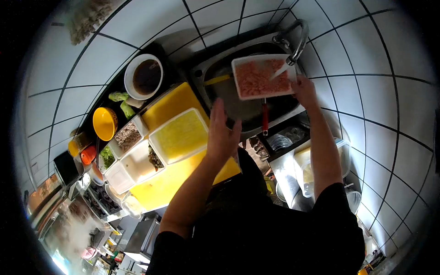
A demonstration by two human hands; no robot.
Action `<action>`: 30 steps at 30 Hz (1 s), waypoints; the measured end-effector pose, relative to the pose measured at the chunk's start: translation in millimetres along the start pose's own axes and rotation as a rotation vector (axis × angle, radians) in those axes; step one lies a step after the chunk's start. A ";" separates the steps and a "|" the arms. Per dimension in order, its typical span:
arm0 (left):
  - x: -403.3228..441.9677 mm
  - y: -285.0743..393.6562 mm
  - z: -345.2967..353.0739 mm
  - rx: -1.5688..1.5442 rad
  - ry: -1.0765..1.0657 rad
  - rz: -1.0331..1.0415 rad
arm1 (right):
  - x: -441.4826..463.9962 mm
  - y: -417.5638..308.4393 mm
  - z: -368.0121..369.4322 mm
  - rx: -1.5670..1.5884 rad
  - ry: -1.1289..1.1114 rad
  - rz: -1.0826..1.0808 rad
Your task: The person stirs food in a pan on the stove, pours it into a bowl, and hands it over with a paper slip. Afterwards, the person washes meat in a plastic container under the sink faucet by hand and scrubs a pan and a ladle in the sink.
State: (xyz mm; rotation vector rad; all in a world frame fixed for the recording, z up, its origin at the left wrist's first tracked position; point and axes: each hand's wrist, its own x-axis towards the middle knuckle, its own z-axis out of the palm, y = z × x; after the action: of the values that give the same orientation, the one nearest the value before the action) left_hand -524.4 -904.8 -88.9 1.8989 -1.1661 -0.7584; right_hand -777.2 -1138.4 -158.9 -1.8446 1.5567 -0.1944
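My right hand grips the right edge of a white rectangular tub over the sink. Inside the tub is pink, crumbly stuff that looks like ground meat. Water streams into it from the curved metal tap. My left hand holds nothing and hovers with fingers apart, between the sink and the yellow cutting board. Closest to it on the board is a clear-white tub, which appears empty. A red handle and a yellow handle stick out at the sink.
Left of the sink stand a white bucket of dark liquid, a yellow bowl and small tubs, one with brownish crumbles. Green vegetables lie behind. A metal surface with containers is at right. Tiled walls enclose the corner.
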 end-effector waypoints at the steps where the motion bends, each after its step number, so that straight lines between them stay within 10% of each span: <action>1: 20.1 -2.9 11.1 -0.108 0.001 -0.118 | -18.0 -40.3 -13.6 0.165 -0.072 0.108; 4: 72.8 -4.9 35.2 -0.575 -0.079 -0.573 | -10.2 -19.7 -1.8 0.082 -0.049 0.022; 10: 99.0 -10.5 55.3 -0.813 -0.092 -0.567 | -24.2 -39.7 -10.1 0.103 0.143 -0.061; 19: 97.5 14.2 85.4 -0.677 -0.086 -0.491 | 8.2 -54.7 48.6 -0.727 0.259 -0.412; 23: 109.1 -3.9 93.8 -0.686 -0.112 -0.449 | -7.6 -119.6 27.9 -0.070 -0.054 -0.061; 25: 116.7 -37.3 106.6 -0.616 -0.141 -0.328 | 3.5 -73.4 63.6 -0.112 -0.037 -0.504; 30: 117.0 -6.9 83.5 -0.625 -0.147 -0.401 | 1.7 -91.7 46.0 -0.219 -0.458 -0.630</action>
State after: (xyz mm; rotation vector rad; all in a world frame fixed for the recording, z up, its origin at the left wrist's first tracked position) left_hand -540.2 -1034.3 -149.6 1.5609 -0.5242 -1.3216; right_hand -678.4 -1118.5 -139.1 -2.3056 0.6810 0.1187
